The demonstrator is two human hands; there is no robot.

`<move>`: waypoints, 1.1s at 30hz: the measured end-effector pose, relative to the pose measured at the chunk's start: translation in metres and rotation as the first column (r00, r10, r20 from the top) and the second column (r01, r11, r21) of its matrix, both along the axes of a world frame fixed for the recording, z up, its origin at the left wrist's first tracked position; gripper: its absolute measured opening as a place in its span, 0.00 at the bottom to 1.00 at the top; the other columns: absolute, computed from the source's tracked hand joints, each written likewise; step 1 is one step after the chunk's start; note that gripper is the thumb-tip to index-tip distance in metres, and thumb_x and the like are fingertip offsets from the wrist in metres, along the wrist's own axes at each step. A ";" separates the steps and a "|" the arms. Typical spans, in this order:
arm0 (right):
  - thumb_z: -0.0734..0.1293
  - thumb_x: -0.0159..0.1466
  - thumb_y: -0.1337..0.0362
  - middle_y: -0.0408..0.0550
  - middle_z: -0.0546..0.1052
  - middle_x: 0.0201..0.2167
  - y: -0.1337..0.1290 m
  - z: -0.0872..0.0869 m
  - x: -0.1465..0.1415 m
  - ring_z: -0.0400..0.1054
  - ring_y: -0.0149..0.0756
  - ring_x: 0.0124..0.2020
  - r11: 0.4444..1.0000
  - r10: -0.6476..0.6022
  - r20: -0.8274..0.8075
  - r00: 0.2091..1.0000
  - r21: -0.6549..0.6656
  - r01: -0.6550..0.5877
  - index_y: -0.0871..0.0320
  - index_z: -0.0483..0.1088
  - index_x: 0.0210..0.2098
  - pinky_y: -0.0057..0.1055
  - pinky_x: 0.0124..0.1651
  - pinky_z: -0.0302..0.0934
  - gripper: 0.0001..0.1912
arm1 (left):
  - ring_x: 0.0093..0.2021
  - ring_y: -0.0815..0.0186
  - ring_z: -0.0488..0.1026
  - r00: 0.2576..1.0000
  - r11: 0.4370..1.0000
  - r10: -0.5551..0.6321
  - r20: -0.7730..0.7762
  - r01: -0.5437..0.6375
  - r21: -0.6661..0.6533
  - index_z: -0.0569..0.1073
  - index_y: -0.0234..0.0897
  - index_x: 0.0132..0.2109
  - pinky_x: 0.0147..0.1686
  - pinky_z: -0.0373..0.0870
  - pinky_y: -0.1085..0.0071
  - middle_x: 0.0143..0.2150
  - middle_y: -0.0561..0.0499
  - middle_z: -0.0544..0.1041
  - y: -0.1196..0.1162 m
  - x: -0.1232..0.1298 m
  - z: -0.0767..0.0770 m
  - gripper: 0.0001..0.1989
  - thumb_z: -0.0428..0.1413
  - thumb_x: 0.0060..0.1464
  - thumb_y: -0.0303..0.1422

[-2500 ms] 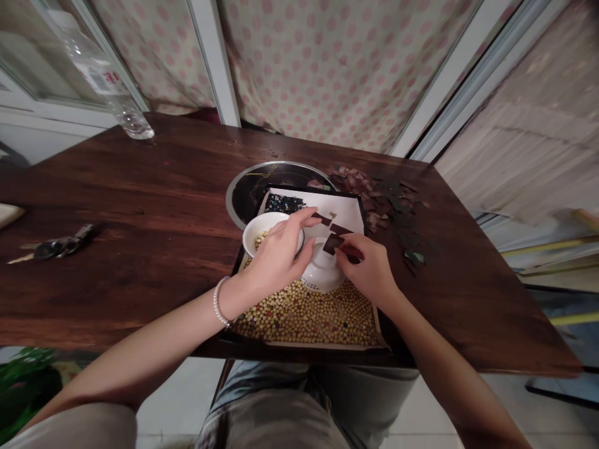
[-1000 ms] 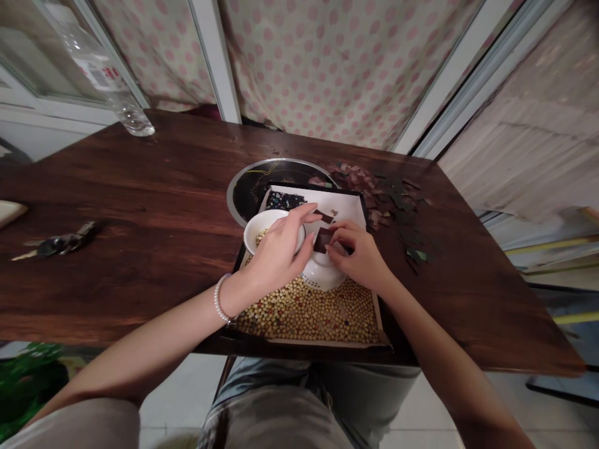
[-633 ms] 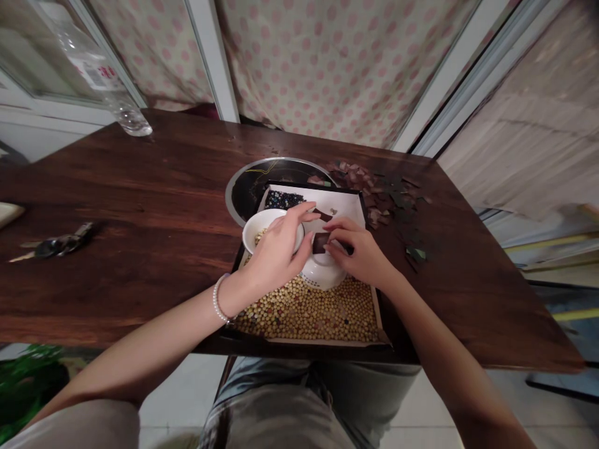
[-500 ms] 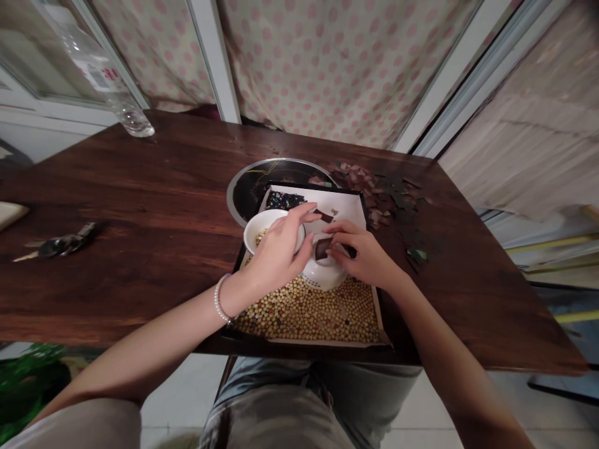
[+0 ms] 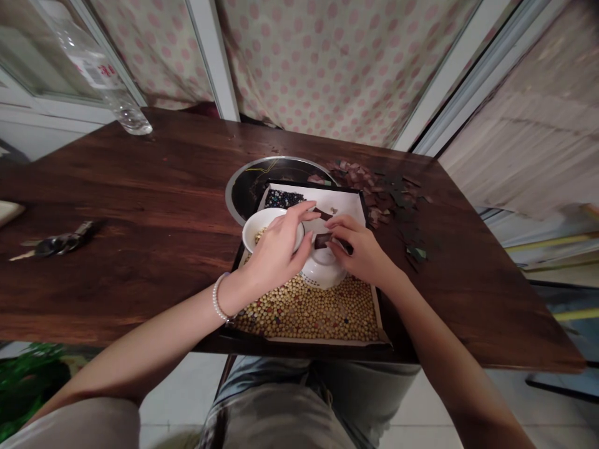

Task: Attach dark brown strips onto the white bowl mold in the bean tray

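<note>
My left hand (image 5: 279,246) reaches over a white bowl (image 5: 255,226) of pale beads, its thumb and fingers apart. A dark strip (image 5: 322,214) lies by its fingertips; whether they touch it is unclear. My right hand (image 5: 358,248) pinches a small dark brown piece (image 5: 322,241) above a second white bowl (image 5: 322,274). Both bowls are in a black-edged tray (image 5: 386,335), whose near part is covered with yellowish beads (image 5: 309,312). Small dark beads (image 5: 284,199) fill its back left corner.
A round metal tray (image 5: 233,187) sits behind the beads' tray. Dark red and green scraps (image 5: 384,193) are scattered at the right. Keys (image 5: 60,243) lie on the left of the table (image 5: 154,249). A clear bottle (image 5: 116,93) stands at the back left.
The brown piece in my right hand has tilted and looks narrower, and the right fingers have shifted slightly. My left hand has barely moved. The view has shifted a little.
</note>
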State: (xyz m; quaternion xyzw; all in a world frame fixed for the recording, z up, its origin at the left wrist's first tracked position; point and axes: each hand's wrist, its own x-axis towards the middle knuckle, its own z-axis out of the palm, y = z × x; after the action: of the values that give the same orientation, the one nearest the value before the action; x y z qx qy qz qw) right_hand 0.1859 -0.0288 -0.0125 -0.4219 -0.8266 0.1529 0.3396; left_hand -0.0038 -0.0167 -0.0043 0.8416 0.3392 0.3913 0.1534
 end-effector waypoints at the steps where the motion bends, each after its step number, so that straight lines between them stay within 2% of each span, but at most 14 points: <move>1: 0.59 0.59 0.73 0.51 0.68 0.44 0.001 -0.001 -0.001 0.65 0.38 0.46 1.000 0.002 0.001 1.000 0.009 -0.002 0.57 0.63 0.30 0.39 0.49 0.61 0.06 | 0.52 0.58 0.69 1.000 1.000 0.000 -0.002 0.000 0.002 0.52 0.35 0.59 0.50 0.66 0.59 0.51 0.43 0.71 0.000 0.000 0.000 0.23 0.48 0.56 0.26; 11: 0.57 0.60 0.75 0.53 0.67 0.47 -0.001 0.001 0.002 0.63 0.38 0.51 0.994 0.107 0.072 0.992 -0.026 -0.105 0.58 0.66 0.36 0.38 0.54 0.59 0.10 | 0.53 0.59 0.68 1.000 1.000 0.002 -0.009 -0.003 -0.023 0.51 0.34 0.59 0.50 0.65 0.59 0.52 0.43 0.70 0.001 0.000 0.000 0.23 0.48 0.57 0.27; 18: 0.58 0.58 0.74 0.54 0.68 0.45 0.002 -0.007 -0.001 0.66 0.41 0.46 0.997 -0.072 0.019 0.997 0.017 0.072 0.57 0.64 0.30 0.42 0.49 0.62 0.07 | 0.51 0.58 0.69 1.000 1.000 0.002 -0.013 -0.002 -0.003 0.52 0.35 0.58 0.50 0.66 0.60 0.51 0.43 0.71 0.001 0.000 0.000 0.23 0.48 0.56 0.26; 20: 0.58 0.58 0.74 0.55 0.67 0.45 0.002 -0.008 -0.003 0.65 0.42 0.47 0.998 -0.063 0.018 0.998 0.026 0.062 0.58 0.64 0.30 0.43 0.49 0.61 0.07 | 0.51 0.58 0.69 1.000 1.000 0.001 -0.006 -0.001 -0.004 0.52 0.34 0.58 0.50 0.65 0.59 0.51 0.43 0.71 0.000 0.000 0.000 0.23 0.47 0.56 0.26; 26: 0.57 0.58 0.76 0.55 0.66 0.45 -0.002 -0.002 -0.003 0.64 0.41 0.48 0.998 0.068 0.094 0.993 -0.015 -0.067 0.58 0.65 0.36 0.41 0.51 0.61 0.10 | 0.53 0.58 0.68 1.000 1.000 -0.002 0.001 0.002 -0.007 0.52 0.35 0.58 0.50 0.65 0.58 0.52 0.42 0.70 0.000 0.000 0.000 0.23 0.47 0.57 0.26; 33: 0.57 0.59 0.75 0.54 0.66 0.45 0.002 -0.006 0.001 0.64 0.41 0.48 0.998 -0.052 0.047 0.998 0.040 0.051 0.58 0.64 0.36 0.41 0.51 0.61 0.09 | 0.52 0.59 0.69 1.000 1.000 0.009 -0.021 -0.010 -0.010 0.52 0.36 0.59 0.50 0.66 0.59 0.52 0.43 0.71 0.000 0.000 0.000 0.24 0.48 0.56 0.26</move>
State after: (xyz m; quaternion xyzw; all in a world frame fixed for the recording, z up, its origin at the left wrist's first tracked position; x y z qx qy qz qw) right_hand 0.1868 -0.0270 -0.0189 -0.4399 -0.8261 0.1179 0.3317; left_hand -0.0037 -0.0166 -0.0045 0.8433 0.3467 0.3814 0.1523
